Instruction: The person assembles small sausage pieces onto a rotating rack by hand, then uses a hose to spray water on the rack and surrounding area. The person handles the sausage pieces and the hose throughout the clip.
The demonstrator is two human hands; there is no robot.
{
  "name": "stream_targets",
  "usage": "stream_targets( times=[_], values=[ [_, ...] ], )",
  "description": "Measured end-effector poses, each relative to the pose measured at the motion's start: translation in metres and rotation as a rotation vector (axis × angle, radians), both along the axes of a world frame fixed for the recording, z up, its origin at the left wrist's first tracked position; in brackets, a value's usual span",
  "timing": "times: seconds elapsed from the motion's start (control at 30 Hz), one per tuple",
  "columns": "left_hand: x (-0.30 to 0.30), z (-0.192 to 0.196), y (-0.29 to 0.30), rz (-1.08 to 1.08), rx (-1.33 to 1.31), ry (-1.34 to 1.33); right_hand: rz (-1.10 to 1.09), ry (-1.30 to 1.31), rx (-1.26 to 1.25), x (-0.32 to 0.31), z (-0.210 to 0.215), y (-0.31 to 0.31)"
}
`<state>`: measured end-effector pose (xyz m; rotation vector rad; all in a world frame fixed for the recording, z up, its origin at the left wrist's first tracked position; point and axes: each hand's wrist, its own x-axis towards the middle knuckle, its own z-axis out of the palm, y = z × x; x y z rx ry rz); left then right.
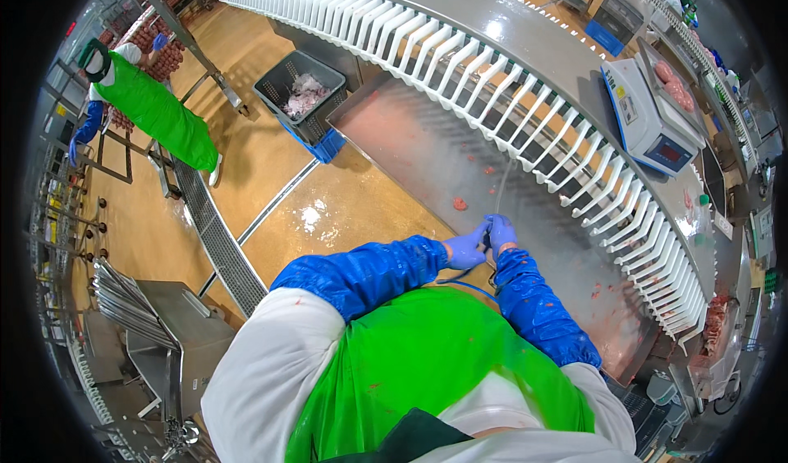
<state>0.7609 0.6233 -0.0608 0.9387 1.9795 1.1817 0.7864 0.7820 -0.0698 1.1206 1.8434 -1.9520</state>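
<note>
My left hand (467, 250) and my right hand (501, 235), both in purple-blue gloves, meet in front of my green apron (410, 340). They are over the near edge of a stainless steel work table (533, 254). The fingers of both are bent in and pressed together around something small and dark, mostly hidden. A thin pale line runs up from the right hand over the steel; I cannot tell whether it is part of the held thing. Below the hands hangs a blue cord (472, 286). A small scrap of pink meat (460, 204) lies on the table just beyond them.
A curved conveyor with white slats (484, 93) borders the table. Beyond it stands a scale (644, 118) carrying sausages (675, 85). At left are a grey crate (304, 65), a floor drain (209, 217), a steel cart (176, 332) and a person in a green apron (160, 106) by a sausage rack.
</note>
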Motion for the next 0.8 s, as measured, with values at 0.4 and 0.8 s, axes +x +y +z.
stream_targets(
  times=[0.4, 0.8],
  values=[
    [-0.094, 0.021, -0.081, 0.782, 0.351, -0.932, 0.939, 0.526, 1.068, -0.053, 0.187, -0.029],
    [0.006, 0.031, -0.256, 1.064, 0.263, -0.775, 0.781, 0.697, 1.125, -0.135, 0.294, -0.031]
  ],
)
